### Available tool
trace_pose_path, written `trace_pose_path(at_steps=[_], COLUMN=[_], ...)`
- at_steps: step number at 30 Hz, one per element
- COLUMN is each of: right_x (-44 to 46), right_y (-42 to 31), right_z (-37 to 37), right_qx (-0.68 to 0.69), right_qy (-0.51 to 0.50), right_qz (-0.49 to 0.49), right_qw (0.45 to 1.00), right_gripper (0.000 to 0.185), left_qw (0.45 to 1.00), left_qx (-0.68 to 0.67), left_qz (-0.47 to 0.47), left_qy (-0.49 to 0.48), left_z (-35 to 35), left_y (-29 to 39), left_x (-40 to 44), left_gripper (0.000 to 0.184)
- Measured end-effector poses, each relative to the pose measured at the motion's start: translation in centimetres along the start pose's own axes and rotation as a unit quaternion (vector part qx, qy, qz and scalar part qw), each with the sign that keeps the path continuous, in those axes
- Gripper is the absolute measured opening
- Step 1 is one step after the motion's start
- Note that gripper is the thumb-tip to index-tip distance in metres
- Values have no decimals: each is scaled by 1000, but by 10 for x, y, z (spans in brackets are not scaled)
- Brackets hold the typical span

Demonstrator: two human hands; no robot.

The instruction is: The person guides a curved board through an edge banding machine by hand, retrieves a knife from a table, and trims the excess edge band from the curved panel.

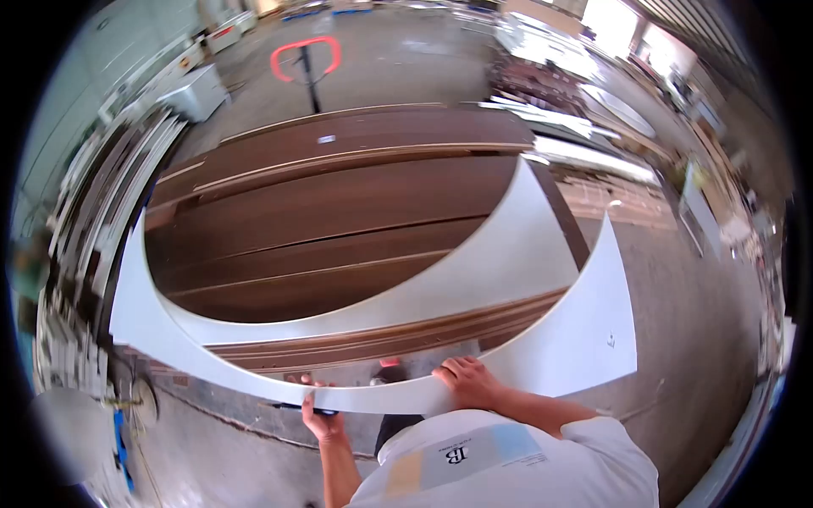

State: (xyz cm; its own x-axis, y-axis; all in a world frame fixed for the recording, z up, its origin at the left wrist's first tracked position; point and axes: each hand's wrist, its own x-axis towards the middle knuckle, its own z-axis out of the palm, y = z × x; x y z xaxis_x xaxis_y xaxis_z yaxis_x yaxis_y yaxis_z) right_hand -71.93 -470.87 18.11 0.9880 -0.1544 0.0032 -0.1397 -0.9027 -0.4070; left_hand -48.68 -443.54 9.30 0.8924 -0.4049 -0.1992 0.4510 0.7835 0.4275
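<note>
Closest to my feed is a white T-shirt (508,461) with a printed chest patch, and past it I've got both of the person's hands. The left hand (322,413) is wrapped around the thin middle stretch of a white curved panel (559,347), fingertips poking up over the curved edge. There's also a slim dark item (325,411) right at that hand (too small for me to tell what it is, or whether it's actually held). The right hand (467,381) has its fingers hooked over the same edge a bit further along, so that one's gripping the panel too.

The panel itself sits crosswise just in front of the body, scooped edge facing away, one horn rising on each side, with a small dark mark (611,339) on its right end. Just beyond it I see a second white panel (508,245) with a similar scoop, lying on a stack of brown boards (330,203).

Further out, a small pale label (326,139) sits on the far part of that stack, and behind it a dark post (311,83) with a red loop on top stands over the grey floor (406,51). Bright windows (611,25) glare at the back right.
</note>
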Motion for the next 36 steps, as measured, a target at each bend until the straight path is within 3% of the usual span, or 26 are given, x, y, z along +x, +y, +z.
trace_pose_path(at_steps=[2, 9, 12, 14, 18, 21, 24, 26, 27, 29, 30, 31, 32, 33, 36], right_x=[-44, -236, -299, -335, -369, -372, -347, -302, -273, -221, -182, -153, -140, -121, -114], right_y=[2, 36, 39, 40, 28, 19, 8, 16, -12, -71, -101, -131, -162, -189, -247], right_z=[-4, 22, 27, 31, 29, 27, -27, -62, -123, -218, -242, -275, -308, -320, -322], right_qx=[13, 34, 48, 46, 79, 106, 98, 210, 264, 399, 495, 544, 567, 580, 643], right_qy=[17, 90, 94, 124, 173, 188, -10, 37, 98, 54, 91, 49, -1, -22, -54], right_qz=[14, 29, 43, 34, 20, 29, 14, -91, -176, -154, -214, -257, -245, -286, -254], right_qw=[1000, 995, 993, 991, 982, 976, 995, 973, 943, 902, 837, 797, 787, 762, 721], right_gripper=[40, 42, 47, 53, 94, 106, 118, 125, 123, 100, 90, 84, 101, 98, 67], left_qw=[1000, 995, 992, 988, 982, 972, 962, 944, 937, 927, 924, 921, 910, 899, 874], left_qx=[9, 60, 98, 118, 162, 158, 201, 230, 246, 265, 272, 279, 306, 333, 403], left_qz=[-5, -10, -52, -36, 5, 42, 69, 67, 72, 63, 64, 69, 71, 73, 89], left_qy=[-22, -83, -63, -89, -95, -168, -171, -226, -239, -259, -260, -262, -270, -275, -256], left_z=[9, 16, 29, 69, 124, 187, 231, 247, 254, 264, 266, 270, 270, 268, 263], left_y=[-17, -84, -100, -107, -101, -96, -81, -77, -73, -61, -55, -49, -45, -38, -21], left_x=[-31, -165, -220, -258, -300, -335, -358, -365, -368, -373, -377, -378, -377, -379, -391], left_gripper=[81, 75, 60, 53, 61, 66, 53, 42, 40, 38, 38, 38, 38, 38, 27])
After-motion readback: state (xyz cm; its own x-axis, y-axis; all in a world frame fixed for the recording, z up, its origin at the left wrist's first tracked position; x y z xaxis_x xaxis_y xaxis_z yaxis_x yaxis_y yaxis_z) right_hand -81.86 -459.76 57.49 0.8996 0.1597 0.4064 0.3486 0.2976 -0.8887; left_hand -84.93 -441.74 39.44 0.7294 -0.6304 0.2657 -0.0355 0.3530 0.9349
